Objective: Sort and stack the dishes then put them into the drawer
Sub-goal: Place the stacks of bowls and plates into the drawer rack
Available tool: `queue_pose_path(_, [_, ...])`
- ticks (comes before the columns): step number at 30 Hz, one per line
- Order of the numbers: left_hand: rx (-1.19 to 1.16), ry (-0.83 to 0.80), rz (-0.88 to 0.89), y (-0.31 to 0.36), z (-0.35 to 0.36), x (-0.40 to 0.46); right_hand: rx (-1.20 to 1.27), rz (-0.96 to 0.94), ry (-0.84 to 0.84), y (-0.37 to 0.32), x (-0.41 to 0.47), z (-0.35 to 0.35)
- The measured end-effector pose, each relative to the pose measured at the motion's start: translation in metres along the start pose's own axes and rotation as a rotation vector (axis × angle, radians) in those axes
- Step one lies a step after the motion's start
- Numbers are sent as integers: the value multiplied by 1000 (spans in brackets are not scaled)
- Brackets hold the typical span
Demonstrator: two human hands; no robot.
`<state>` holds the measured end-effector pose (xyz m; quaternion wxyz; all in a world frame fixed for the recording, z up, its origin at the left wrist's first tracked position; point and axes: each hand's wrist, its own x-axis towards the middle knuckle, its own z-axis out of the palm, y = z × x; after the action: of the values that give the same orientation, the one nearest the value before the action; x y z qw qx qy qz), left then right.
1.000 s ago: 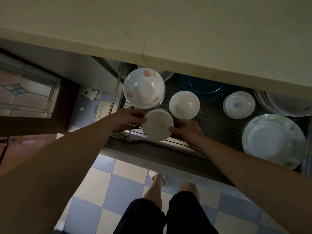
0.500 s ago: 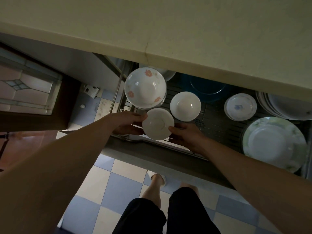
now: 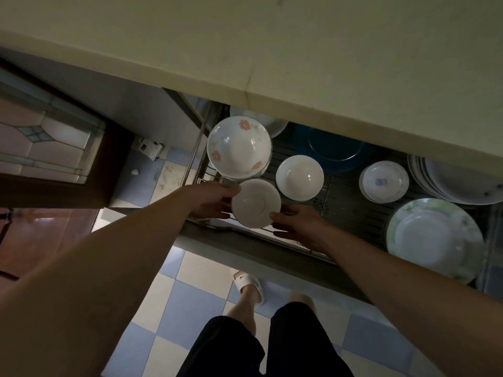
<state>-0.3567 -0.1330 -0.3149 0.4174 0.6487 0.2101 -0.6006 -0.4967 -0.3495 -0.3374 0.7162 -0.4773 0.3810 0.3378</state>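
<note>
While the small plain white ceramic bowl hangs over the front left corner of the open wire-rack drawer, it depends on a pinch from two sides: the left hand grips its rim at nine o'clock, thumb on the edge, and the right hand holds the rim at four o'clock with its fingertips. A slip looks possible, since both holds sit on the smooth lip and light is poor. The bowl could also knock the flowered white bowl stack just beside it at twelve o'clock, or catch the drawer's front rail if lowered too near the edge.

In the drawer, a plain white bowl sits at two o'clock from the held one, a dark blue dish behind it, a stack of small blue-flowered saucers at three o'clock, then a green-rimmed dinner plate stack and white plates at the far right.
</note>
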Motion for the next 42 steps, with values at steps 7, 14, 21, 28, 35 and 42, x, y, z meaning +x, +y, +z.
queue_pose_path(7, [283, 87, 91, 13, 2, -39, -317, -28, 88, -18, -28, -1])
queue_pose_path(14, [435, 133, 294, 42, -19, -122, -367, -159, 193, -67, -105, 24])
queue_pose_path(21, [238, 169, 707, 114, -34, -218, -292, -501, 224, -158, -187, 79])
queue_pose_path(28, [-27, 336, 976, 217, -25, -272, -108, -760, 366, -267, -224, 92])
queue_pose_path(35, [-127, 523, 1028, 309, -30, -255, 20, -833, 442, -385, -179, 70])
queue_pose_path(42, [-41, 541, 974, 379, -54, -204, -42, -801, 496, -466, -113, 58])
